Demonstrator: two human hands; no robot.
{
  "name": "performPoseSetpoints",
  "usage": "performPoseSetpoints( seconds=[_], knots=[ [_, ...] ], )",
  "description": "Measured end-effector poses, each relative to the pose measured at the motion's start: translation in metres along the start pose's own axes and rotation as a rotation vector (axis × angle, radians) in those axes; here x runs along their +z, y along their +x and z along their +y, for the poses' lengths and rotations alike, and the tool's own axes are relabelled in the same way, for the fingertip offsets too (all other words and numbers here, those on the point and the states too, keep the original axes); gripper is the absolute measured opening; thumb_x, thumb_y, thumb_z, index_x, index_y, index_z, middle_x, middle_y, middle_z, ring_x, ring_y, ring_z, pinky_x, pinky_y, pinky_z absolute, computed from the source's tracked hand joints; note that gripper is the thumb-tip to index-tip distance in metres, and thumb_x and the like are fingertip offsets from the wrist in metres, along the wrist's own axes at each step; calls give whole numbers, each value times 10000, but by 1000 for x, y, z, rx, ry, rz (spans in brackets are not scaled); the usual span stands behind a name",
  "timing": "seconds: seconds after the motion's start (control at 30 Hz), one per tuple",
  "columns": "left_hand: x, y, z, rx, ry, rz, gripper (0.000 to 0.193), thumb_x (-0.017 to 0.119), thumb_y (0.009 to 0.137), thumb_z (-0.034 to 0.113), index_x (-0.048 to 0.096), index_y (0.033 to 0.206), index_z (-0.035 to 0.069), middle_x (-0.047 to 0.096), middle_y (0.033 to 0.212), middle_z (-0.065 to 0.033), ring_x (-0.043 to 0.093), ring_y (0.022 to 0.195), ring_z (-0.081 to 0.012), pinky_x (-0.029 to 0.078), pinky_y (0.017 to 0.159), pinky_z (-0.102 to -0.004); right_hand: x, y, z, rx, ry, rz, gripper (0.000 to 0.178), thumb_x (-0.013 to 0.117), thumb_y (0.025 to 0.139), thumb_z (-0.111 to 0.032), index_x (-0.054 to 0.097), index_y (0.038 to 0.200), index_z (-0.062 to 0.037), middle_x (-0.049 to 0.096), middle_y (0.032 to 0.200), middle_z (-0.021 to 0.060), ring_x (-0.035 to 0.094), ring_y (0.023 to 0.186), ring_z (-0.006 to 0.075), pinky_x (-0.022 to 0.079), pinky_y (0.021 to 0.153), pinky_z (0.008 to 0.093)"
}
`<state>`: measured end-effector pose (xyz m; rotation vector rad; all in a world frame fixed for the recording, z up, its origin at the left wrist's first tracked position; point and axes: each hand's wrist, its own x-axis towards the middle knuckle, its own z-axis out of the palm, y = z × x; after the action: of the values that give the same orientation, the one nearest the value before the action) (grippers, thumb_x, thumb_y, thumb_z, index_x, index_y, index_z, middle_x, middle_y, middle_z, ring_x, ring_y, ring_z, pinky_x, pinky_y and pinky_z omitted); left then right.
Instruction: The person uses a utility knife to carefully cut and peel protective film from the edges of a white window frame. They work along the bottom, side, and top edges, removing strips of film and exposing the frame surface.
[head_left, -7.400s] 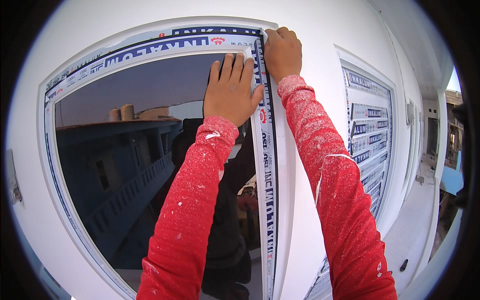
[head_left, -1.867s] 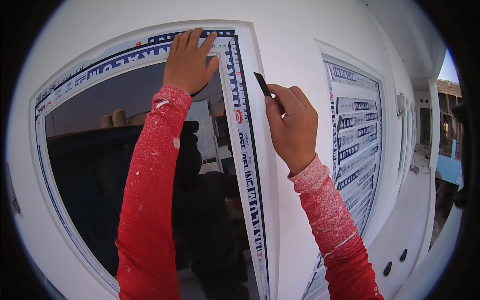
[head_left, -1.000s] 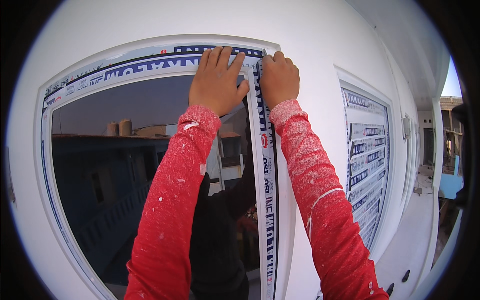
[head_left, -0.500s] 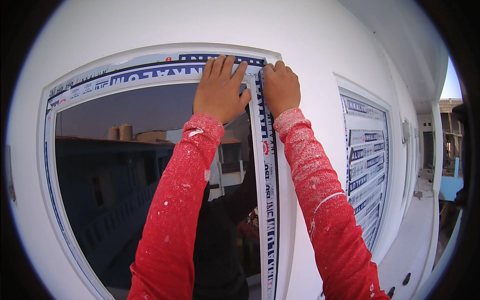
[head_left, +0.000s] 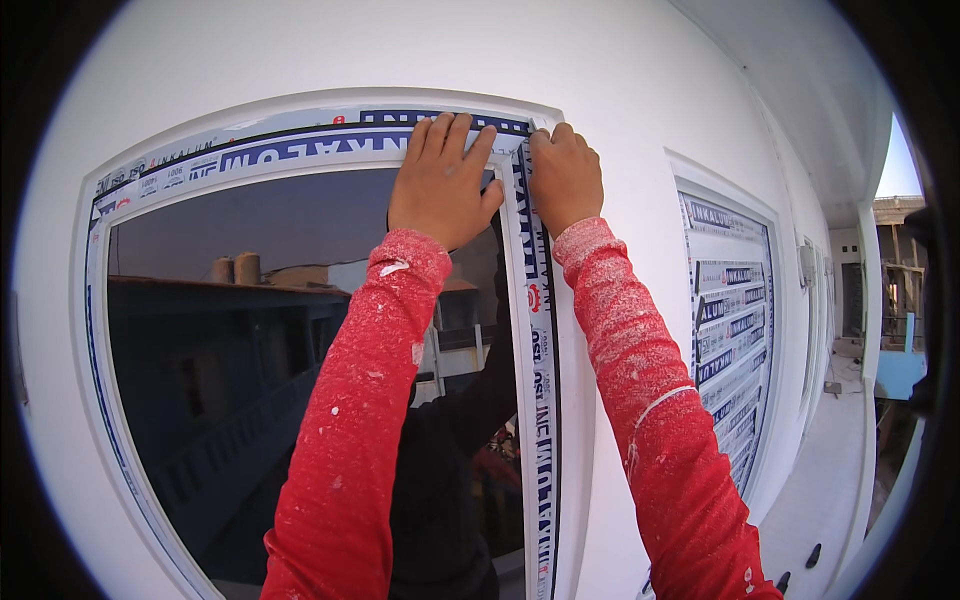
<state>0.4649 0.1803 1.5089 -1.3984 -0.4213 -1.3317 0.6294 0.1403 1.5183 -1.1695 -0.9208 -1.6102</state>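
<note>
Two bare hands at the upper right corner of a window frame covered in white film with blue print. Left hand: laid flat, back toward the viewer, fingers slightly apart and pointing up; fingertips on the top rail, thumb angled toward the right-hand rail. Its grip is wide and holds no object. Palm lies over the upper edge of the dark, reflective glass pane; palm contact with the glass cannot be told. Right hand: just beside the left, at the corner where top and side rails meet. Grip narrow, fingers curled in around a slim flat piece; only a greyish tip shows above the fingertips, the remainder hidden.

Both forearms in long red sleeves speckled with white dust; a thin white line crosses the right one.

Surroundings: smooth white wall around the frame. Farther right, a recessed white opening filled with stacked horizontal slats in blue-printed film. Beyond it, a pale walkway floor with a small dark elongated object lying on it; light blue panel at far right. Reflected in the pane: a building with a railing, two rounded tanks, a dark silhouette.
</note>
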Motion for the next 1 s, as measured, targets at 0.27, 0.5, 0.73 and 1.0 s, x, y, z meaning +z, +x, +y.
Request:
performPoseSetpoints(
  seconds=[0.27, 0.5, 0.73, 1.0],
  knots=[
    [-1, 0, -1, -14, -15, -18, 568, 622, 946, 372, 534, 1463, 154, 470, 1516, -140, 366, 1456, -314, 232, 1259, -458, 0, 7, -5, -6, -28, -41, 147, 611, 937, -111, 728, 996, -44, 666, 1040, 121, 685, 964, 279, 578, 809, 418],
    [-1, -1, -1, -9, -28, 10, 569, 621, 945, 377, 536, 1460, 151, 469, 1517, -145, 366, 1456, -318, 230, 1258, -460, -1, 4, -2, 65, -40, -57, 126, 621, 919, -108, 726, 965, -55, 666, 1033, 114, 682, 953, 277, 576, 793, 415],
    [0, -1, -1, -4, -17, 11, 569, 617, 943, 371, 536, 1458, 145, 469, 1519, -145, 369, 1454, -320, 230, 1257, -463, 4, 4, -1, 25, -47, -15, 128, 620, 921, -110, 731, 947, -54, 665, 1042, 109, 681, 960, 274, 573, 783, 406],
    [1, 0, 0, 4, -28, 38, 576, 605, 919, 364, 564, 1429, 99, 500, 1490, -165, 385, 1443, -319, 220, 1257, -463, -2, 10, -5, 116, -23, -61, 124, 620, 918, -83, 725, 961, -33, 670, 1017, 146, 698, 937, 299, 603, 786, 400]
  ],
)
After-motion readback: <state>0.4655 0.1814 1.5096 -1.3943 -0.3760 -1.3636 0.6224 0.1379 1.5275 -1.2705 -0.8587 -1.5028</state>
